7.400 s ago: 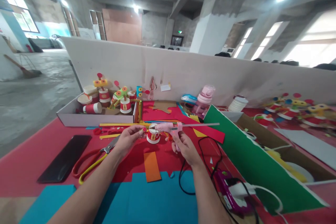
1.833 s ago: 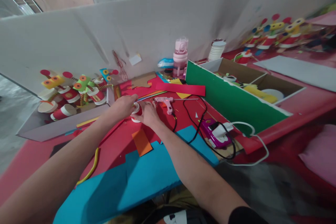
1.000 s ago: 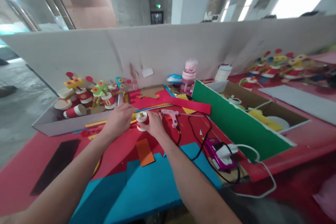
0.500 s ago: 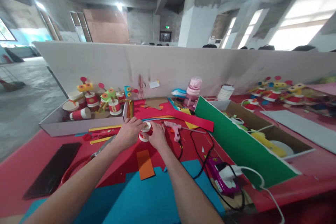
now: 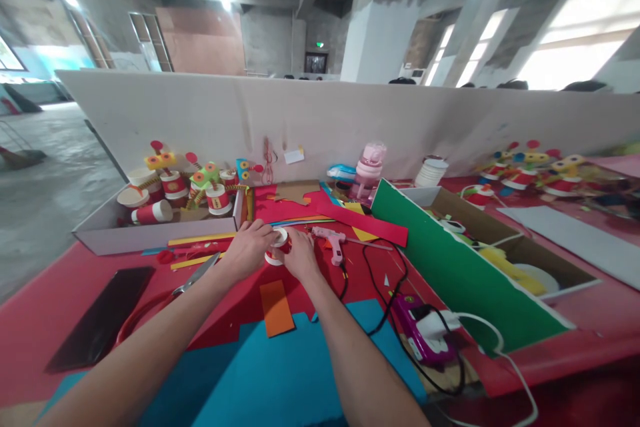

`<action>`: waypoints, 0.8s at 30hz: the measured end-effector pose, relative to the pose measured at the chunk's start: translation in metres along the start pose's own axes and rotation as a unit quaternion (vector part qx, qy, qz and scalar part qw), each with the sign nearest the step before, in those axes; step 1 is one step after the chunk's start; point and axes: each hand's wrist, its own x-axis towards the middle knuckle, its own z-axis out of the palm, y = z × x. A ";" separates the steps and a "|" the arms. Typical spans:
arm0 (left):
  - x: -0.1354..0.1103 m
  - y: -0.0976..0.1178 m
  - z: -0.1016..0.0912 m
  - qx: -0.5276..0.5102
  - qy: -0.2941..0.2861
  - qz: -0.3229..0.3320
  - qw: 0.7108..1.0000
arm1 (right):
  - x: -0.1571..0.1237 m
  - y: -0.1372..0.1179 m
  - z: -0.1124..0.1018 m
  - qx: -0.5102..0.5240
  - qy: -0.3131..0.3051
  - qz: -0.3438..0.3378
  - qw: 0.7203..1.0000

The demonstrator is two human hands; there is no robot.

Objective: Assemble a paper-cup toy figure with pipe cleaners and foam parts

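A red and white paper cup (image 5: 275, 257) stands upside down on the red tabletop, its wide rim at the bottom. My left hand (image 5: 253, 246) is closed on its left side, fingers at the top edge. From the right, my right hand (image 5: 299, 252) grips the same cup with thumb and fingers. A pink glue gun (image 5: 332, 242) lies just right of my right hand. Below the cup is an orange paper rectangle (image 5: 277, 308), partly over blue paper sheets (image 5: 260, 373). Scissors (image 5: 197, 273) with red handles lie beside my left forearm, which partly hides them.
A white box (image 5: 155, 237) with paper-cup figures stands at left, near a black phone (image 5: 103, 317). At right are a green-sided box (image 5: 450, 267) and a purple power strip (image 5: 425, 330) with cables. A pink bottle (image 5: 369, 170) stands before the white partition (image 5: 310, 117).
The view has shifted slightly. Both hands stay on the cup, with barely any change in their hold.
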 end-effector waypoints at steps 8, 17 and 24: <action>0.000 -0.012 -0.012 -0.033 0.048 -0.024 0.998 | 0.001 0.004 0.004 0.006 0.006 0.001 1.000; -0.049 -0.018 0.008 -0.195 0.228 -0.188 0.935 | -0.002 0.001 -0.005 0.056 0.074 -0.017 0.996; -0.047 -0.004 0.030 -0.172 0.198 -0.141 0.955 | -0.002 0.001 -0.003 0.076 0.091 -0.053 0.992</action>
